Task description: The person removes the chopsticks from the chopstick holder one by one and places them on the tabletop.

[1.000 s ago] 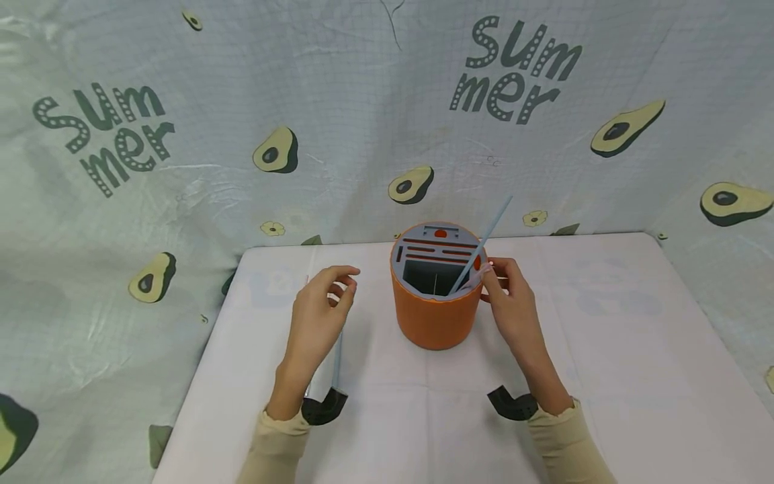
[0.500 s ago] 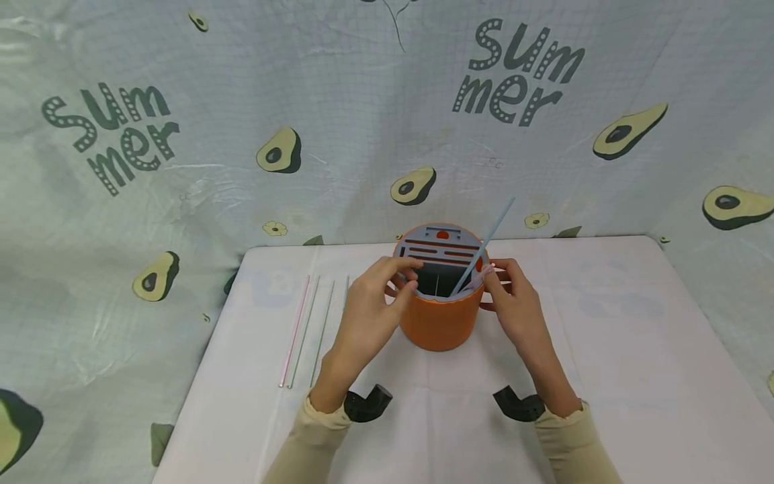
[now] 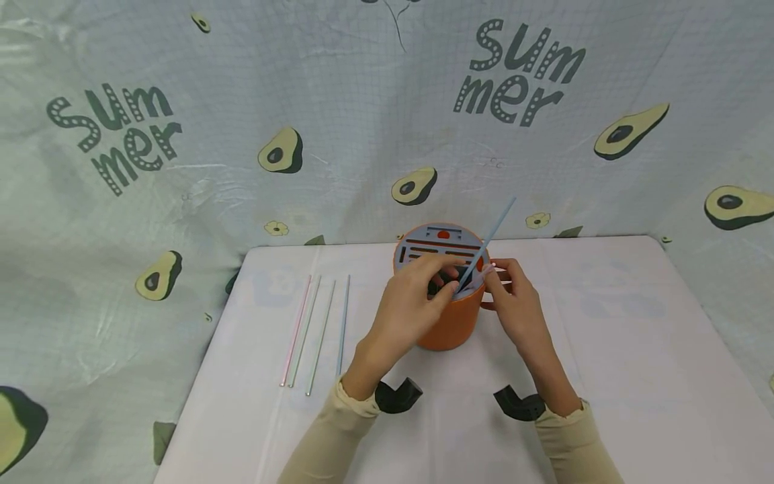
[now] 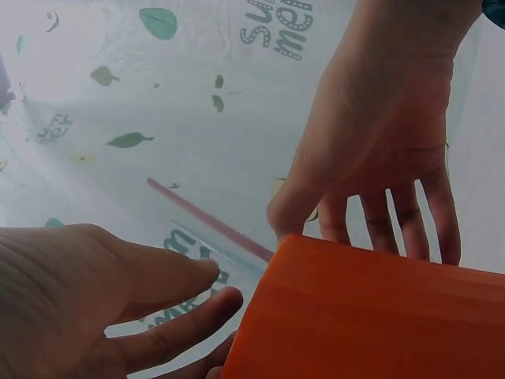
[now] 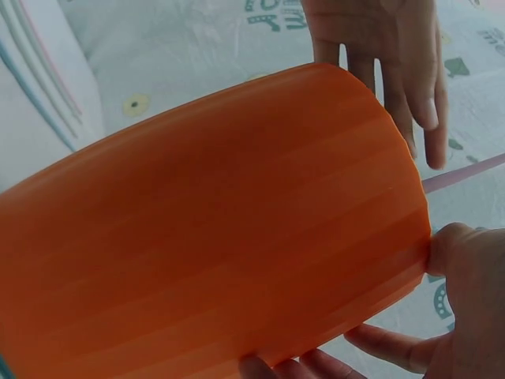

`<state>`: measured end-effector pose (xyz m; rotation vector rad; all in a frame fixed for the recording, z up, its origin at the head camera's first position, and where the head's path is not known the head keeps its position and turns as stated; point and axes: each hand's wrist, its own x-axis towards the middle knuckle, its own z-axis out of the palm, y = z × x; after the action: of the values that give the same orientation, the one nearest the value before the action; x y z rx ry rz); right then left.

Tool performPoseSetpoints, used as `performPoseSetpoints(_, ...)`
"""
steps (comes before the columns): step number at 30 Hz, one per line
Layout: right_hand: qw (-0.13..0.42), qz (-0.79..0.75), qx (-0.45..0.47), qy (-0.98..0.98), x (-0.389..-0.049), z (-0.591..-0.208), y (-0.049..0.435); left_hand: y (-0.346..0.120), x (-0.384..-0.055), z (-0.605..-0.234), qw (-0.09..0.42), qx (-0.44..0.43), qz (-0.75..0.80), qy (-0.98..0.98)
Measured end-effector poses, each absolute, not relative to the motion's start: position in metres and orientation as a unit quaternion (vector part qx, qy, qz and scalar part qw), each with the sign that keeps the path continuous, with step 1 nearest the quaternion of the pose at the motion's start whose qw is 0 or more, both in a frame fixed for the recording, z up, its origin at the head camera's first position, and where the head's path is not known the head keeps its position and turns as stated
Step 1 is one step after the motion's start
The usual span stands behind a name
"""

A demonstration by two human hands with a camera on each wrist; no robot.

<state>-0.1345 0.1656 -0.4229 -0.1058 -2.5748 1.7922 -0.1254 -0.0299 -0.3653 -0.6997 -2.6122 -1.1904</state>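
An orange round holder (image 3: 450,329) with a grey slotted top stands near the table's back edge. From its opening a thin pale blue, straw-like stick (image 3: 498,218) leans up to the right. A pink stick (image 4: 209,217) also shows at the rim in the left wrist view. My right hand (image 3: 514,306) grips the holder's right side, thumb at the rim and fingers against the outer wall. Over the opening, my left hand (image 3: 408,296) has its thumb and fingers apart beside the blue stick and holds nothing visible. It hides part of the opening.
On the white table (image 3: 605,376), several thin pastel sticks (image 3: 320,336) lie side by side left of the holder. A light cloth (image 3: 338,81) printed with avocados hangs behind the table. Black curved pieces (image 3: 399,395) sit at both wrists.
My left hand has moved right from beside the table's sticks to above the holder's opening, bringing those sticks into view. My right hand stays on the holder.
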Motion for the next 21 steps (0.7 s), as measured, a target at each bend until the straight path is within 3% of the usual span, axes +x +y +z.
performPoseSetpoints(7, 0.004, 0.575, -0.029, -0.818, -0.135, -0.423, 0.165, -0.021, -0.126, -0.367, 0.06, -0.242, -0.367, -0.896)
performPoseSetpoints(21, 0.01, 0.573, -0.026, -0.819, -0.136, -0.426, 0.166, -0.013, -0.129, -0.371, 0.077, -0.232, -0.345, -0.906)
